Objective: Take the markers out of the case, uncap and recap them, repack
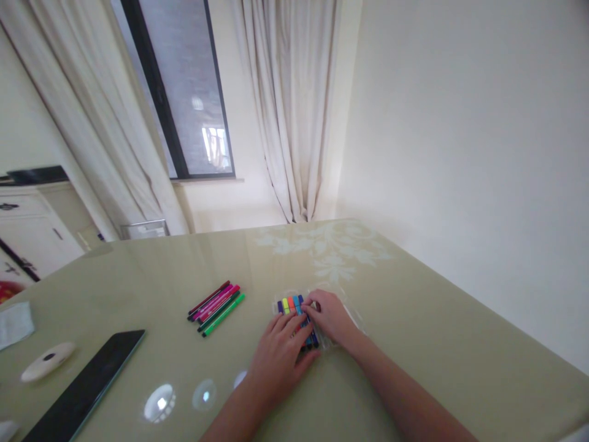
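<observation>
A row of coloured felt-tip pens (291,302) lies side by side in a clear plastic sleeve (327,341) on the table, with purple, yellow, orange and blue caps at the far end. My left hand (281,350) rests flat across the pens, its fingers stretched out and covering much of their barrels. At the row's right edge is my right hand (327,312), its thumb and fingers drawn together in a pinch by the dark blue pen. Whatever is between those fingertips is hidden. Part of the sleeve spreads out under my right wrist.
Left of the sleeve lies a loose group of felt-tip pens (215,308) in dark red, pink and green. A black tablet-like slab (87,383), a white oval object (48,361) and a pale cloth or tissue (16,324) lie at the left. A wall borders the table's right side.
</observation>
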{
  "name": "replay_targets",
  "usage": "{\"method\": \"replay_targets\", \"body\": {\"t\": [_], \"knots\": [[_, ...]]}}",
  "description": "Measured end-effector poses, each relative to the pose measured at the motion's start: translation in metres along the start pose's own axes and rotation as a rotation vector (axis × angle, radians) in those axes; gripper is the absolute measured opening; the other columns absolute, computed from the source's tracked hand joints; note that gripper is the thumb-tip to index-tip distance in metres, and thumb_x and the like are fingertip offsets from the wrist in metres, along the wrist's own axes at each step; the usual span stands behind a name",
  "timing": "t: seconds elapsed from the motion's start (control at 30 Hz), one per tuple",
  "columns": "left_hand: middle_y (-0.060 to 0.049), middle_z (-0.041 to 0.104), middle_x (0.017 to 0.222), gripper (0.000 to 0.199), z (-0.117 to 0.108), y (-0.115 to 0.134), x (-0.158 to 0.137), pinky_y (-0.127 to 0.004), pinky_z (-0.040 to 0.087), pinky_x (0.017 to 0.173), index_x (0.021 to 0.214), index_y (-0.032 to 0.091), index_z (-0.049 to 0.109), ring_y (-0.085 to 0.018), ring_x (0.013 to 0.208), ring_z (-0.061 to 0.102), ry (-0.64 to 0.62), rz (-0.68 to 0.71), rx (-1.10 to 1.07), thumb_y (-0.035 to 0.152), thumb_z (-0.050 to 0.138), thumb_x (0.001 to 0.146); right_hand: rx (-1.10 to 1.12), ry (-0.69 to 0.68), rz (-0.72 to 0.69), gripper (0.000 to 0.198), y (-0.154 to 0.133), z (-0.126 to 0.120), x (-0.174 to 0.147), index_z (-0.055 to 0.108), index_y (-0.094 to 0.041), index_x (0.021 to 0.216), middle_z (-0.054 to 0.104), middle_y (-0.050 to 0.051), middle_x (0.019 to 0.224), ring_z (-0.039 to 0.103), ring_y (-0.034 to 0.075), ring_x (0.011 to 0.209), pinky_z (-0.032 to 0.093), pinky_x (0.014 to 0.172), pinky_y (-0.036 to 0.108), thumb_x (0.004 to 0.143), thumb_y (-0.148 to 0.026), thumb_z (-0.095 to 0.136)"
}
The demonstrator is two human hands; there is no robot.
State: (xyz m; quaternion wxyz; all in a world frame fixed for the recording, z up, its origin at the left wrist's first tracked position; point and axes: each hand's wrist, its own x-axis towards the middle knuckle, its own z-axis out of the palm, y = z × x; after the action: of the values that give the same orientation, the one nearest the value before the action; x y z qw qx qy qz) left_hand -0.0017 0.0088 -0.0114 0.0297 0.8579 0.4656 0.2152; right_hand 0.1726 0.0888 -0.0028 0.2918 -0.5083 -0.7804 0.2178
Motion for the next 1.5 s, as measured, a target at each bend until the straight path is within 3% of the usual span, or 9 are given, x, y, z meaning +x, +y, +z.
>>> {"method": "replay_targets", "body": {"t": [0.27, 0.4, 0.53, 0.7, 0.83, 0.97, 1.2, 1.37, 1.5], "knots": [[-0.007, 0.067, 0.135, 0.039, -0.010, -0.008, 0.003, -0.045, 0.048, 0.109, 0.132, 0.026, 0.063, -0.027, 0.125, 0.060, 0.052, -0.064, -0.087, 0.047, 0.051, 0.102, 0.021, -0.006, 0.016, 0.009, -0.005, -0.003, -0.002, 0.075, -0.019, 0.080, 0.069, 0.002, 0.077, 0.058, 0.016, 0.071, 0.041, 0.070, 0.028, 0.086, -0.017, 0.067], [-0.012, 0.070, 0.113, 0.029, -0.035, -0.059, -0.007, -0.044, 0.050, 0.099, 0.111, 0.020, 0.068, -0.028, 0.108, 0.063, 0.227, -0.500, 0.196, 0.029, 0.041, 0.103, 0.021, 0.019, -0.018, 0.012, -0.002, -0.005, -0.002, 0.076, -0.019, 0.083, 0.069, 0.004, 0.083, 0.059, 0.017, 0.075, 0.042, 0.071, 0.028, 0.089, -0.020, 0.066], [-0.017, 0.068, 0.111, 0.020, -0.049, -0.097, -0.021, -0.047, 0.049, 0.093, 0.106, 0.014, 0.066, -0.034, 0.109, 0.061, 0.121, -0.719, 0.447, 0.025, 0.053, 0.095, 0.037, 0.051, -0.041, 0.016, 0.002, -0.005, -0.001, 0.077, -0.018, 0.089, 0.070, 0.006, 0.087, 0.060, 0.018, 0.076, 0.044, 0.073, 0.029, 0.092, -0.023, 0.062], [-0.010, 0.070, 0.097, 0.015, -0.032, -0.069, -0.007, -0.042, 0.050, 0.089, 0.092, 0.019, 0.060, -0.029, 0.098, 0.064, 0.162, -0.583, 0.067, 0.027, 0.049, 0.098, 0.195, 0.085, -0.027, 0.024, -0.009, -0.004, -0.004, 0.076, -0.020, 0.088, 0.071, 0.005, 0.083, 0.060, 0.020, 0.076, 0.044, 0.072, 0.031, 0.095, -0.035, 0.059], [-0.003, 0.071, 0.090, 0.023, -0.017, -0.018, 0.009, -0.034, 0.053, 0.075, 0.098, 0.023, 0.058, -0.021, 0.082, 0.068, 0.246, -0.449, -0.498, 0.044, 0.049, 0.102, 0.591, -0.064, 0.022, 0.031, -0.026, 0.000, -0.009, 0.073, -0.021, 0.083, 0.068, 0.000, 0.074, 0.059, 0.018, 0.069, 0.043, 0.063, 0.028, 0.094, -0.048, 0.062], [-0.004, 0.075, 0.097, 0.026, -0.015, 0.000, 0.011, -0.030, 0.055, 0.066, 0.111, 0.023, 0.061, -0.021, 0.082, 0.071, 0.260, -0.405, -0.739, 0.044, 0.057, 0.097, 0.839, -0.046, 0.076, 0.039, -0.031, 0.001, -0.007, 0.068, -0.020, 0.076, 0.062, -0.001, 0.068, 0.057, 0.016, 0.066, 0.044, 0.061, 0.027, 0.086, -0.057, 0.069], [-0.009, 0.072, 0.124, 0.026, -0.006, -0.007, 0.002, -0.048, 0.053, 0.104, 0.121, 0.026, 0.068, -0.027, 0.116, 0.067, 0.155, -0.130, -0.417, 0.034, 0.061, 0.097, 0.796, 0.167, 0.143, 0.043, 0.000, -0.022, 0.010, 0.073, -0.018, 0.087, 0.063, 0.000, 0.066, 0.058, 0.015, 0.060, 0.043, 0.055, 0.026, 0.080, -0.061, 0.071], [-0.007, 0.065, 0.141, 0.043, 0.001, -0.003, -0.001, -0.049, 0.048, 0.113, 0.135, 0.030, 0.062, -0.027, 0.131, 0.058, -0.004, 0.046, -0.208, 0.034, 0.069, 0.093, 0.569, -0.039, 0.127, 0.034, 0.021, -0.026, 0.009, 0.075, -0.018, 0.083, 0.066, -0.001, 0.064, 0.059, 0.015, 0.057, 0.044, 0.053, 0.026, 0.083, -0.052, 0.071], [-0.007, 0.066, 0.139, 0.042, -0.003, -0.004, 0.000, -0.047, 0.049, 0.113, 0.136, 0.029, 0.062, -0.026, 0.131, 0.059, -0.044, 0.023, -0.220, 0.034, 0.068, 0.094, 0.352, 0.012, 0.090, 0.018, 0.019, -0.012, 0.005, 0.076, -0.019, 0.092, 0.073, 0.002, 0.075, 0.064, 0.017, 0.065, 0.049, 0.063, 0.028, 0.079, -0.032, 0.074]]}}
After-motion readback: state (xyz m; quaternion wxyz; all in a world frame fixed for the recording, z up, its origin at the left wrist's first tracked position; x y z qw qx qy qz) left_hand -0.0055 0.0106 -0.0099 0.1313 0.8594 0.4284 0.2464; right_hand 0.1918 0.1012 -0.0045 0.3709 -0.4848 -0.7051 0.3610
